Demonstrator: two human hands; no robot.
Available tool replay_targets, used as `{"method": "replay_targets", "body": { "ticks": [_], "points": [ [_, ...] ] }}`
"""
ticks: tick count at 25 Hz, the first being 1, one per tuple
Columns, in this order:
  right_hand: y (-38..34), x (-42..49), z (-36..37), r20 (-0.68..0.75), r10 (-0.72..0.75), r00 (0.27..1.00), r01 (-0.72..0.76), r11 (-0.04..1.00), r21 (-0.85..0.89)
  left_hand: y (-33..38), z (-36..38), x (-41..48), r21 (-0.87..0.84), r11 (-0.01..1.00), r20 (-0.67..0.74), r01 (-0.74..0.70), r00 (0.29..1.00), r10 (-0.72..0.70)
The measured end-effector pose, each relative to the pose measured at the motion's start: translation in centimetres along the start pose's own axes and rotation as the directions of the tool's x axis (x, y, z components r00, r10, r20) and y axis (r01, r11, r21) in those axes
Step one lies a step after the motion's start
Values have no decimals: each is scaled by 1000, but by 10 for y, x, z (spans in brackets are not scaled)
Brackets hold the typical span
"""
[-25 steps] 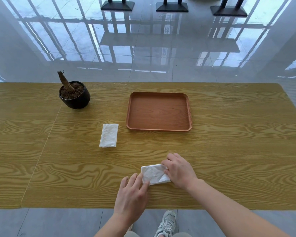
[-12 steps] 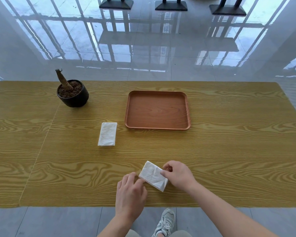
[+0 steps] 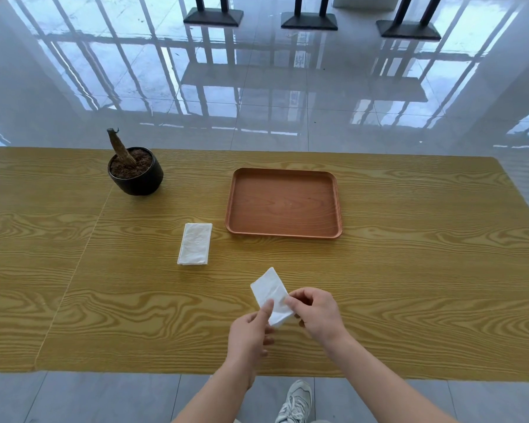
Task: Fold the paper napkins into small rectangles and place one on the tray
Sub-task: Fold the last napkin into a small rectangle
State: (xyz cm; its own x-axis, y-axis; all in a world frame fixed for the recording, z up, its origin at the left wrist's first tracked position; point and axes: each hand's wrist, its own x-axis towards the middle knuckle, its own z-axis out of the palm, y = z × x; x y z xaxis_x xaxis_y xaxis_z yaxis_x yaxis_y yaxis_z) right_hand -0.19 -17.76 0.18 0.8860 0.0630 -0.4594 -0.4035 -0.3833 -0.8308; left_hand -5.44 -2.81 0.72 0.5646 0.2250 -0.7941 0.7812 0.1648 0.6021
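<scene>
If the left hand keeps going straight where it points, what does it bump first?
Probably the near rim of the tray. The left hand pinches the napkin, and only bare table seems to lie between.

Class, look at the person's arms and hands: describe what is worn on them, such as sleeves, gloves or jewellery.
The left hand and right hand are bare: no gloves, and no rings or watch show. Both forearms are uncovered to the picture's lower edge, so no sleeve appears.
</scene>
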Motion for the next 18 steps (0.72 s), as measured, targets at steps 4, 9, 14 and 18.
{"method": "replay_targets", "body": {
  "ticks": [4,9,14,18],
  "points": [
    [-10,-2,3,-24,-18,1000,20,996,87,8,-4,4,-200,964,145,174,978,-146],
    [-17,1,5,-4,27,1000,-26,988,152,7,-14,7,-219,976,37,17,999,-9],
    [-24,8,15,81,18,997,-25,997,78,17,-33,4,-120,974,-116,-192,977,178],
    [-48,23,40,109,-38,993,37,999,14,37,-62,13,-56,947,-165,-315,939,303]
  ]
}}
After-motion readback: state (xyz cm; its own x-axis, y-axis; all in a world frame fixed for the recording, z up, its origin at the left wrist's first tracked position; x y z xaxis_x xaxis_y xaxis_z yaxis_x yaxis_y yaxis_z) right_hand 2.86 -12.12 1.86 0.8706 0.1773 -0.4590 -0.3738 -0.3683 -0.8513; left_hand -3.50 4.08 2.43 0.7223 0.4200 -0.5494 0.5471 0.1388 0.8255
